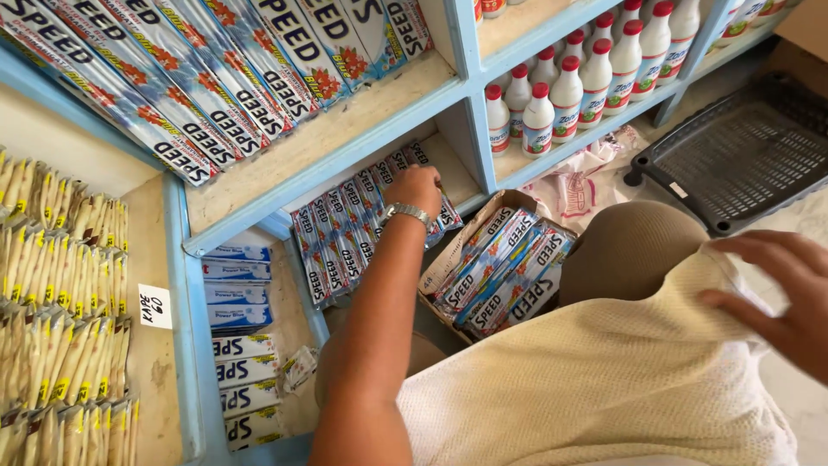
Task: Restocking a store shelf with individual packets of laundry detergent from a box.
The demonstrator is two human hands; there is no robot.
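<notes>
Reaching into shelved packets (362, 226), left hand (417, 187) (fingertips hidden); right hand (780, 293) cropped.

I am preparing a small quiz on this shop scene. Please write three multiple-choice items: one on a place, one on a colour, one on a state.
1. Where is the left hand?
A. on the packets in the lower shelf compartment
B. in the crate
C. on the bottles

2. What colour are the caps of the white bottles?
A. green
B. red
C. black

3. The cardboard box is:
A. sealed
B. empty
C. open, holding packets

Key: 1 A, the hand rests on that row; 2 B, every cap is red; 3 C, packets show inside.
</notes>
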